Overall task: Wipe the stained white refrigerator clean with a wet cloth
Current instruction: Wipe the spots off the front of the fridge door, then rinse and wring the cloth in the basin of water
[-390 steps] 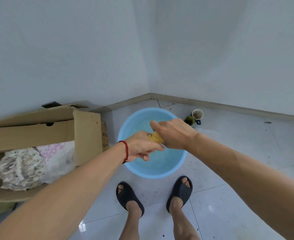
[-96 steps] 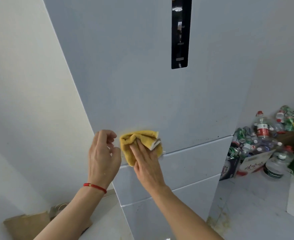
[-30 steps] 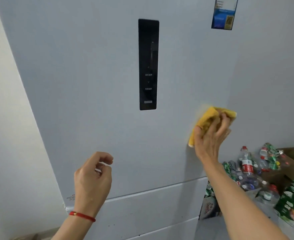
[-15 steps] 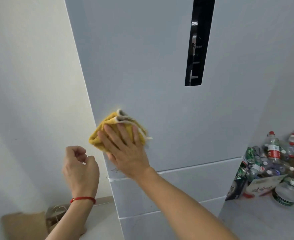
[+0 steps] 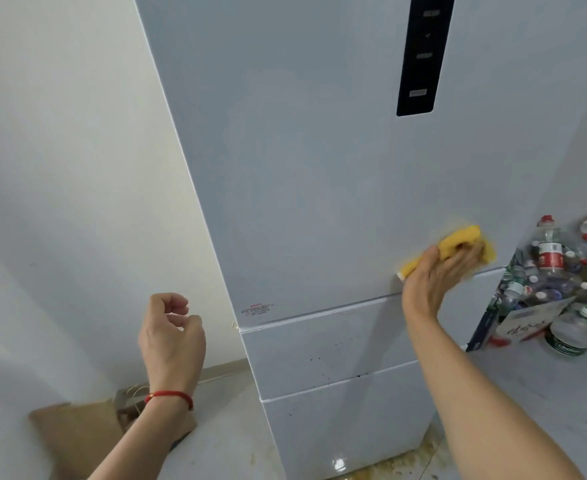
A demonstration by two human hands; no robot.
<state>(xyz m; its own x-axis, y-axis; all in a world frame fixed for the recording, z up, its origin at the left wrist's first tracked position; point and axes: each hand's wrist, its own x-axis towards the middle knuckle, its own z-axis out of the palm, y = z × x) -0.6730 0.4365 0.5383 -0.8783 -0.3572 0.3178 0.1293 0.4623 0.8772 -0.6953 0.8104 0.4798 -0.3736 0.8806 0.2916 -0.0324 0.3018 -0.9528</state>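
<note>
Flattened over the cloth (image 5: 458, 239), the right hand (image 5: 437, 271) presses it to the fridge (image 5: 319, 168) door's lower right corner; the left hand (image 5: 170, 336) hangs loosely curled, holding nothing. Specks (image 5: 323, 358) on the drawers below the grip risk being missed, and the cloth may slip past the door edge.

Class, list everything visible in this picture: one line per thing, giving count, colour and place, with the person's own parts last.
refrigerator: one, white, centre, dark specks on lower drawers
control panel: one, black, upper door
cloth: one, yellow, pressed against door's lower right
warning label: one, red print, door's lower left corner
bottles: a pile, clear, right floor
cardboard: brown, lower left floor
bracelet: one, red, left wrist
left hand: loosely curled, holding nothing
right hand: pressing cloth
</note>
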